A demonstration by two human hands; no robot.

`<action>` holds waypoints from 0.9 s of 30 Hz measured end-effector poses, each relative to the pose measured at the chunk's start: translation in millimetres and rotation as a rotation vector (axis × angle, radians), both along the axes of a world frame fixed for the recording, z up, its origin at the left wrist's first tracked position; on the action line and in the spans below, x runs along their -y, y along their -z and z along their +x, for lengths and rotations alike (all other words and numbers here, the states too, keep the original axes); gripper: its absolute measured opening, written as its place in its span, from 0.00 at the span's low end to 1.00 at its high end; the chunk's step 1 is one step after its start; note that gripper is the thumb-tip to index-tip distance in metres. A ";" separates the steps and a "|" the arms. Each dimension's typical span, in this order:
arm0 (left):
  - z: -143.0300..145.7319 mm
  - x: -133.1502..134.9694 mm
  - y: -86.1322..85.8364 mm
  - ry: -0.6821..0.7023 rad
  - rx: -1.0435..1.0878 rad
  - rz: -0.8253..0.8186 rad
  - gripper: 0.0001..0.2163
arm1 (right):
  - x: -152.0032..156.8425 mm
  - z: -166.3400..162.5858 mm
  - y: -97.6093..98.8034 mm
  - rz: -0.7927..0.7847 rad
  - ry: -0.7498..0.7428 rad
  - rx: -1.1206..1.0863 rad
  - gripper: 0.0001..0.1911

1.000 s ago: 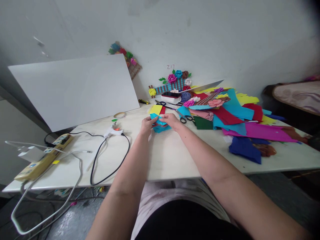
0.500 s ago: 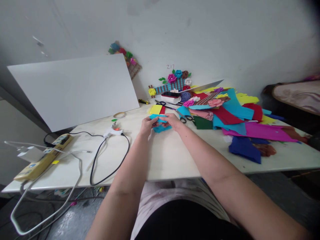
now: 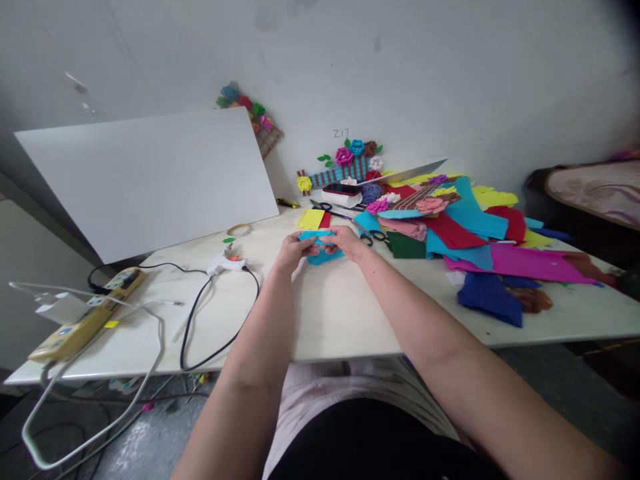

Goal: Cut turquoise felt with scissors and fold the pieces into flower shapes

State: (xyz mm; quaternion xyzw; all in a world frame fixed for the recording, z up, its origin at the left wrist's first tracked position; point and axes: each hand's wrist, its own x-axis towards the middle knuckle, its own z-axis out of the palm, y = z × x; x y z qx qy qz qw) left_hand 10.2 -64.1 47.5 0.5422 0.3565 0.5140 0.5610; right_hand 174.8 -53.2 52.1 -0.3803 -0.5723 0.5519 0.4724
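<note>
A piece of light-blue crepe paper [image 3: 325, 257] is stretched between my two hands, just above the table's middle. My left hand [image 3: 295, 250] pinches its left side, fingers closed. On the right side my right hand [image 3: 346, 241] is closed on the same paper, thumb toward the other thumb. Part of the paper hangs below the fingers, and some is hidden behind them. Just beyond the hands lie yellow paper squares [image 3: 311, 219] with a bit of red paper [image 3: 325, 221]. Black-handled scissors [image 3: 367, 239] rest close to my right hand.
A glue gun [image 3: 227, 263] with a black cord and a power strip [image 3: 85, 320] lie left. Behind stands a large white board [image 3: 150, 180]. A phone [image 3: 341, 190] rests on a white box. Crepe paper sheets [image 3: 465, 233] pile up at right. A tape roll [image 3: 239, 230] is left of centre.
My fingers have shifted slightly on the light-blue paper, and its upper edge looks a little flatter. The hands stay in nearly the same place; nothing else has visibly moved.
</note>
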 end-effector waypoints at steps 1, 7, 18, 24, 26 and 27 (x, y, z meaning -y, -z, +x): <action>-0.2 -0.5 0.6 -0.006 0.002 0.003 0.15 | 0.3 -0.1 -0.2 -0.001 0.006 -0.005 0.13; -2.1 -4.7 4.4 0.038 0.053 0.006 0.14 | 0.2 -0.7 -1.5 0.005 0.032 -0.060 0.12; -1.9 -4.6 1.2 0.076 0.157 -0.048 0.09 | -5.2 1.1 2.5 0.039 0.031 -0.097 0.14; -1.9 -3.2 -1.6 0.071 0.192 -0.069 0.10 | -4.7 1.0 2.0 0.046 0.028 -0.113 0.14; -1.8 -2.2 -2.6 0.067 0.197 -0.078 0.10 | -3.6 1.0 1.0 0.056 0.018 -0.120 0.13; -1.7 -1.9 -2.9 0.064 0.198 -0.082 0.10 | -2.9 1.1 0.4 0.062 0.013 -0.123 0.13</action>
